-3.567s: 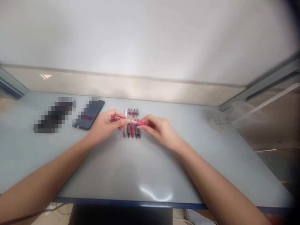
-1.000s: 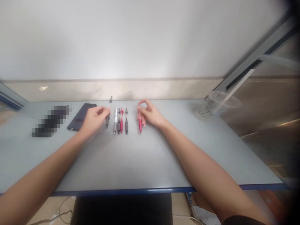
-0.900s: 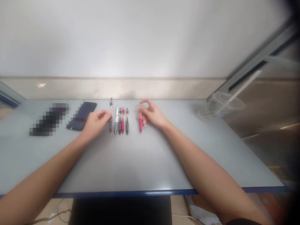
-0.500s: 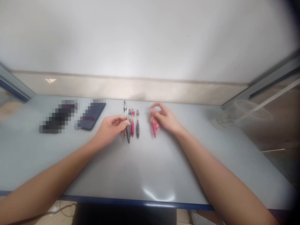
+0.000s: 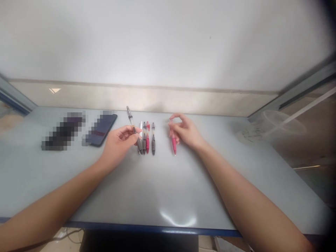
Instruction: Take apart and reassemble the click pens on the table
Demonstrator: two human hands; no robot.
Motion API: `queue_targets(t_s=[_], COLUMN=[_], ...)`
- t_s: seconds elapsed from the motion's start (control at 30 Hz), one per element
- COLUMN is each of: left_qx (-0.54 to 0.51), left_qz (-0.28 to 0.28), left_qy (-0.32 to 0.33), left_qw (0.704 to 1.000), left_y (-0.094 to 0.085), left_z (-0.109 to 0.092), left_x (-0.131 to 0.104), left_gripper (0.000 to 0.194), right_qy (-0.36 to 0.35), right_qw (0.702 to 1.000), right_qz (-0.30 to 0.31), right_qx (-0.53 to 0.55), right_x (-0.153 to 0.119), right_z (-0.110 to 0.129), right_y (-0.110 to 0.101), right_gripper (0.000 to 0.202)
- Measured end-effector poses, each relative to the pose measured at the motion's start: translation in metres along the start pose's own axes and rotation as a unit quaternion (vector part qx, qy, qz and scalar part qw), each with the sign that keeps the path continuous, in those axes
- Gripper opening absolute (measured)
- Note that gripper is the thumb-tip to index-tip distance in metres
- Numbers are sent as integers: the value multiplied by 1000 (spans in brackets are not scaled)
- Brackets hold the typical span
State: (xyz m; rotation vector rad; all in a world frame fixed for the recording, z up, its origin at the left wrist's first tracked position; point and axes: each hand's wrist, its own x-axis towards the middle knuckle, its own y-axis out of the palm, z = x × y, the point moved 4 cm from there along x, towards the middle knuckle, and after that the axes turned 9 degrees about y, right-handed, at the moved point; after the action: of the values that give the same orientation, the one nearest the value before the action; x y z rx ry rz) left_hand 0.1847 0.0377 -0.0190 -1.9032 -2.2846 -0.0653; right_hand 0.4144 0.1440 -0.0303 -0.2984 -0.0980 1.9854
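Note:
My left hand (image 5: 122, 140) pinches a black-gripped clear pen (image 5: 130, 114), tilted with its top toward the upper left. Just right of those fingers several pens lie side by side on the table: a white one (image 5: 141, 130) partly hidden, a black-gripped one (image 5: 144, 145) and a red one (image 5: 147, 144). A little apart from them lies another black-gripped pen (image 5: 153, 143). Further right, my right hand (image 5: 183, 131) is closed on a pink pen (image 5: 174, 144) by its upper part, tip pointing down toward the table.
A dark phone (image 5: 105, 129) and a blurred-out dark object (image 5: 63, 133) lie at the left of the grey table (image 5: 136, 189). At the right back stands a clear plastic cup (image 5: 252, 133) with a straw. A pale wall (image 5: 168, 52) rises behind.
The pen in my left hand has shifted left and its top now leans further left, showing more of the white pen. The pink pen's tip has moved slightly right.

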Motion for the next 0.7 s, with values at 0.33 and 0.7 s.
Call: queue_targets(t_s=[0.33, 0.7], left_qx=[4, -23], left_qz=[35, 52], left_qy=[-40, -77], left_qw=[999, 995], left_y=[2, 9], left_z=[0, -5], left_x=[-2, -5], left_gripper=[14, 112], right_qy=[-3, -4], right_qw=[1000, 999], right_qz=[6, 13], right_qx=[29, 39], right_x=[-3, 0], right_z=[3, -2], right_y=[1, 2], right_gripper=[32, 41])
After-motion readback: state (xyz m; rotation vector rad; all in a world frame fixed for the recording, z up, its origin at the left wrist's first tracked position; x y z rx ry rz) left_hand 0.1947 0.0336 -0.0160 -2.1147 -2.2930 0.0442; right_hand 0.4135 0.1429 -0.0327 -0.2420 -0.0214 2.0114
